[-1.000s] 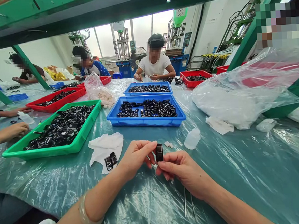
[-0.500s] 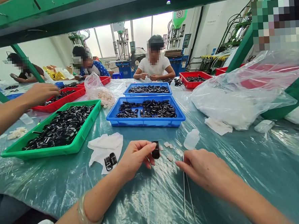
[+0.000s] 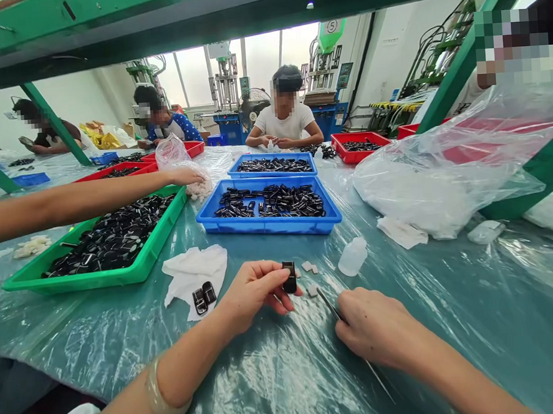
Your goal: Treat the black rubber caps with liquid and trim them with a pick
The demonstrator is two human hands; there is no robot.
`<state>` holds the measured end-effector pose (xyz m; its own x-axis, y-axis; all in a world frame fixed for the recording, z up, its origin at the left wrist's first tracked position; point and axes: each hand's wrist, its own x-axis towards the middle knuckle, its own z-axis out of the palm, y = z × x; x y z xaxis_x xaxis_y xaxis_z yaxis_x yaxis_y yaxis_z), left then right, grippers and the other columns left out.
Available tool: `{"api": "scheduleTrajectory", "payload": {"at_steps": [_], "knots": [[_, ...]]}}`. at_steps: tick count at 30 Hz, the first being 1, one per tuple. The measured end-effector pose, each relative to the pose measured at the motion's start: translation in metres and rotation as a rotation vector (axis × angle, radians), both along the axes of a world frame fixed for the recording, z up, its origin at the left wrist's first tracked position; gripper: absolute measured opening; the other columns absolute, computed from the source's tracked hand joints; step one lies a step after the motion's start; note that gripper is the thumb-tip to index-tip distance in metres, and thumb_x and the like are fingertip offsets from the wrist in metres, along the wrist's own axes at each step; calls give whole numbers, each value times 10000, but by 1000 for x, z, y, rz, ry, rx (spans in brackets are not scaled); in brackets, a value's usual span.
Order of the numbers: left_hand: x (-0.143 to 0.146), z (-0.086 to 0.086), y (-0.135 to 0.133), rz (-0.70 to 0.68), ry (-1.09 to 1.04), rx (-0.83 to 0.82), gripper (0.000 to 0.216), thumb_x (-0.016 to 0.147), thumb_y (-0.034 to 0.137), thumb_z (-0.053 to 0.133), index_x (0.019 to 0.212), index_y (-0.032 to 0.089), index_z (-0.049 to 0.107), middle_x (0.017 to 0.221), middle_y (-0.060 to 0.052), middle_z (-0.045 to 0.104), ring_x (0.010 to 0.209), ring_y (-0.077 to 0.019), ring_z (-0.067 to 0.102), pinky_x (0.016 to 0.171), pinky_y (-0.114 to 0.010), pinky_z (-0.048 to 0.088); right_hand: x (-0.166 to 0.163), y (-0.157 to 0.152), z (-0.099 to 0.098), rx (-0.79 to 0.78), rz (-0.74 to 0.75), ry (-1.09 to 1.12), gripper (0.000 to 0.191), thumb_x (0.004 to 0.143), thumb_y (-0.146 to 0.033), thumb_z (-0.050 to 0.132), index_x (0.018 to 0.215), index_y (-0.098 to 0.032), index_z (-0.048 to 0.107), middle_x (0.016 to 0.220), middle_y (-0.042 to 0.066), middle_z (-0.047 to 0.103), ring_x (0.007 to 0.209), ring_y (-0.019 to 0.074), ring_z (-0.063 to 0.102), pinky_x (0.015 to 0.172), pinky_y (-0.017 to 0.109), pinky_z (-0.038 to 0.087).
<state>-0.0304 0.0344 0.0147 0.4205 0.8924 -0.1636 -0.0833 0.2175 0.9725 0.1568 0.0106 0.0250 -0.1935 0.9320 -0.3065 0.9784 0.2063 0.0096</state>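
My left hand (image 3: pixel 258 289) is closed on a small glossy black rounded part (image 3: pixel 289 278), held upright between thumb and fingers above the table. Tweezers (image 3: pixel 328 305) are gripped in my right hand (image 3: pixel 375 323), slanting up and left. Their tips are at a small white piece (image 3: pixel 312 290); I cannot tell whether they pinch it. More white pieces (image 3: pixel 307 266) lie just beyond. A translucent plastic bottle (image 3: pixel 353 256) stands tilted past my right hand. To the left, a white cloth (image 3: pixel 180 272) carries two black parts (image 3: pixel 209 292).
A green tray (image 3: pixel 98 281) and blue trays (image 3: pixel 268 228) hold many black parts. A co-worker's arm (image 3: pixel 83 197) crosses above the green tray to a bag of white pieces (image 3: pixel 199 185). Plastic bags (image 3: pixel 434 185) and a green post (image 3: pixel 528 185) stand right. Other people sit opposite.
The tweezers have swung from pointing toward me to having their tips at a white piece. My left hand is nearly still. The co-worker's arm has reached right to the bag.
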Motion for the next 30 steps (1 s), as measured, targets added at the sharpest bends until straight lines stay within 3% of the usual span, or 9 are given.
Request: {"api": "scheduleTrajectory", "payload": {"at_steps": [8, 12, 18, 25, 30], "knots": [[-1, -1, -2, -54, -15, 15, 236, 712, 327, 647, 815, 115, 628, 769, -61, 648, 551, -95, 592, 469, -170, 459, 0, 4, 14, 72, -57, 122, 192, 700, -124, 383, 529, -192, 436, 560, 41, 562, 522, 163, 549, 426, 248, 214], [0, -1, -4, -113, -21, 8, 218, 708, 307, 649, 790, 105, 638, 787, -71, 648, 585, -108, 607, 491, -179, 476, 1, 1, 24, 72, -81, 526, 173, 672, -120, 416, 520, -203, 401, 478, -10, 520, 435, 116, 492, 407, 228, 263], [0, -1, -7, -192, -53, -8, 206, 706, 303, 654, 797, 118, 643, 815, -76, 665, 576, -116, 615, 492, -196, 483, 0, 4, 23, -55, -168, 1102, 39, 636, -155, 501, 621, -191, 498, 472, -55, 479, 399, 79, 435, 385, 204, 361], [-1, 0, -10, -261, -76, -25, 211, 724, 299, 646, 818, 110, 632, 768, -69, 654, 554, -113, 612, 497, -198, 490, 10, 6, 25, -28, -285, 1488, 255, 612, -211, 645, 853, -151, 588, 586, -32, 539, 411, 48, 414, 352, 171, 331], [-2, 0, -10, -282, -103, -56, 213, 714, 302, 660, 795, 108, 622, 752, -67, 651, 553, -109, 606, 489, -186, 488, 18, 6, 27, 123, -313, 1607, 223, 632, -301, 723, 781, -156, 640, 621, 8, 580, 456, 82, 501, 410, 206, 436]]}}
